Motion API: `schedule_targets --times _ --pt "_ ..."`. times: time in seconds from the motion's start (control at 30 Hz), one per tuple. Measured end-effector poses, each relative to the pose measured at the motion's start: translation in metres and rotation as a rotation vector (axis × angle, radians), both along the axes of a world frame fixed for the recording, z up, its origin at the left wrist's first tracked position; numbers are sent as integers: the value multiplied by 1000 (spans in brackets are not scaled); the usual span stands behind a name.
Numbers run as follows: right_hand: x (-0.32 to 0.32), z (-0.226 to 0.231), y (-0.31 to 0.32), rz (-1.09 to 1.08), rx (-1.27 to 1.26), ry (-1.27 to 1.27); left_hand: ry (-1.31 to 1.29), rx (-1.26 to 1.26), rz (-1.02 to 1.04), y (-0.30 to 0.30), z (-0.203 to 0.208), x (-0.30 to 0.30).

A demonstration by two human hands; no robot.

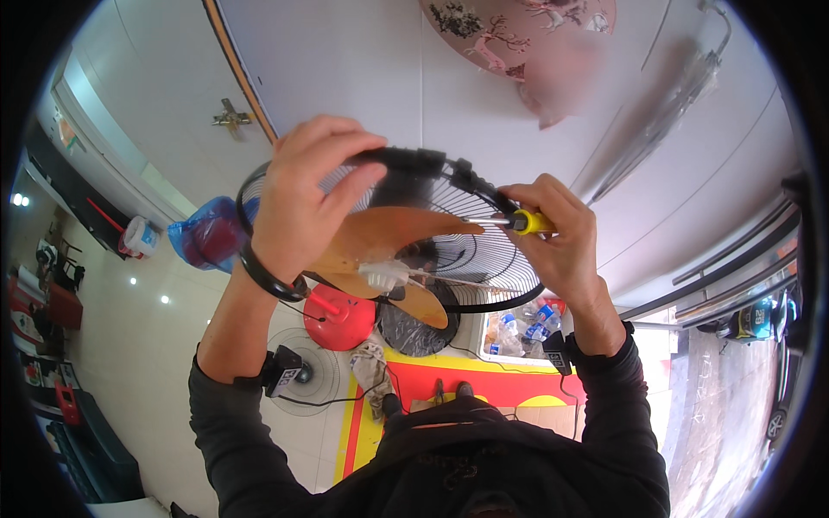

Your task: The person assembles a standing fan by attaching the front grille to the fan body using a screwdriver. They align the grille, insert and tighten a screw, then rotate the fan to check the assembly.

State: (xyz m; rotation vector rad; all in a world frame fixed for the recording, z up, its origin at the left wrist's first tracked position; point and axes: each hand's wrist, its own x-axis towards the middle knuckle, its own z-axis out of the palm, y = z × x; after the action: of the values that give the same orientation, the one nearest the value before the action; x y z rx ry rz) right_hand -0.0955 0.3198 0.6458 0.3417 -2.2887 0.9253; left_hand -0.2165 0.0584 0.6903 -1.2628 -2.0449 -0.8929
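Observation:
In front of me is a pedestal-style fan with a black wire guard [509, 274], translucent orange blades [406, 223] and a pale hub [382, 276]. The blades are exposed on the side toward me. My left hand [315, 186] grips the guard's black rim [401, 161] at the upper left, thumb and fingers around it. At the upper right, my right hand [557, 233] holds a screwdriver [534, 223] with a yellow handle. Its metal shaft points left, across the rim, near a blade's tip. Some fingers of that hand also seem to touch the rim.
Below lies a loose round wire grille [302, 406], beside a red round object [345, 332] and a black round base [414, 337]. A white box [496, 356] holds plastic bottles. A blue bag [194, 233] stands left. A wrapped umbrella [665, 121] hangs on the wall.

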Motion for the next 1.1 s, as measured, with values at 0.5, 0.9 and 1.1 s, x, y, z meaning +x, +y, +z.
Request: schedule_targets --times 0.5,0.9,1.1 --pt "-4 2 -1 24 -11 -6 27 7 -8 -3 -2 -1" --pt "-16 7 -18 48 -14 194 15 2 12 5 -2 3" --pt "-19 1 -24 6 -51 284 31 10 8 5 -1 4"
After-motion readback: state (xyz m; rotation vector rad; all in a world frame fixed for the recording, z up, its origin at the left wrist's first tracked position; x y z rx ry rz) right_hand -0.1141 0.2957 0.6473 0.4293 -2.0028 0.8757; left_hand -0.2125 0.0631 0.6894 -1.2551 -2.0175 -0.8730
